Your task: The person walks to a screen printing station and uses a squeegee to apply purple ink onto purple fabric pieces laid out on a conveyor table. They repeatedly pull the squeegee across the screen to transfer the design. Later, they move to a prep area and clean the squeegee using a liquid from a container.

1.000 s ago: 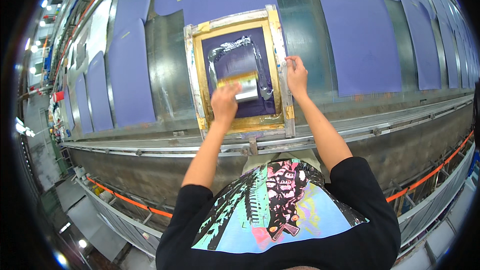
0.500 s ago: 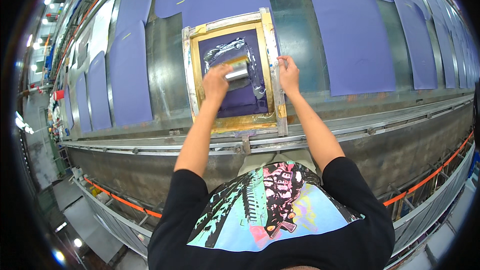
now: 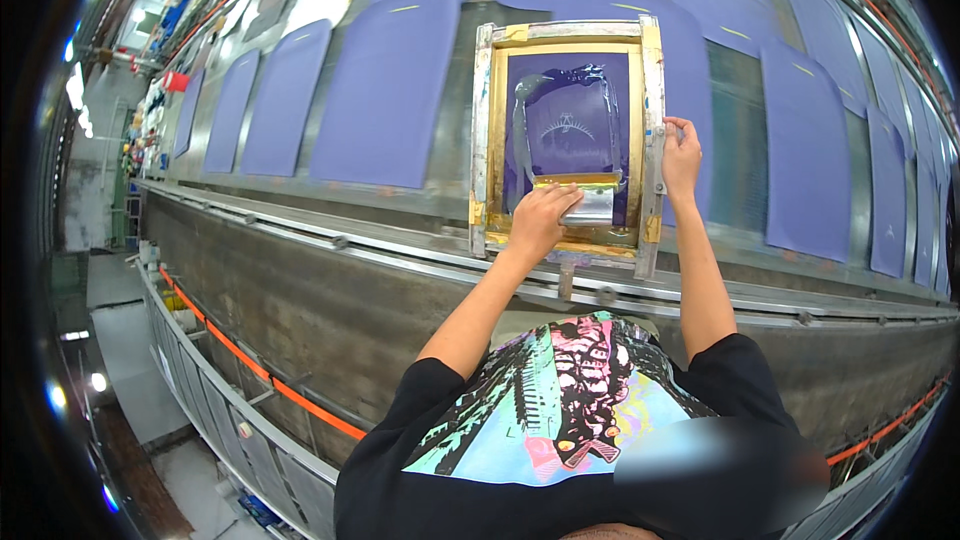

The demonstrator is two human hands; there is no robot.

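Squeegee (image 3: 590,207) lies directly right of the left hand (image 3: 540,220), touching it; the fingers are closed on its left part, palm down. Position: inside the wooden frame (image 3: 651,70), near the end closest to the person. Long axis runs left to right, roughly parallel to the frame's near side; yellow strip on the far side, shiny metal face toward the person. Frame's own long axis points away from the person, across the counter (image 3: 740,140). Right hand (image 3: 682,160): bent fingertips at the frame's right bar; cannot tell whether they grip it. Purple sheets (image 3: 385,90) lie to both sides.
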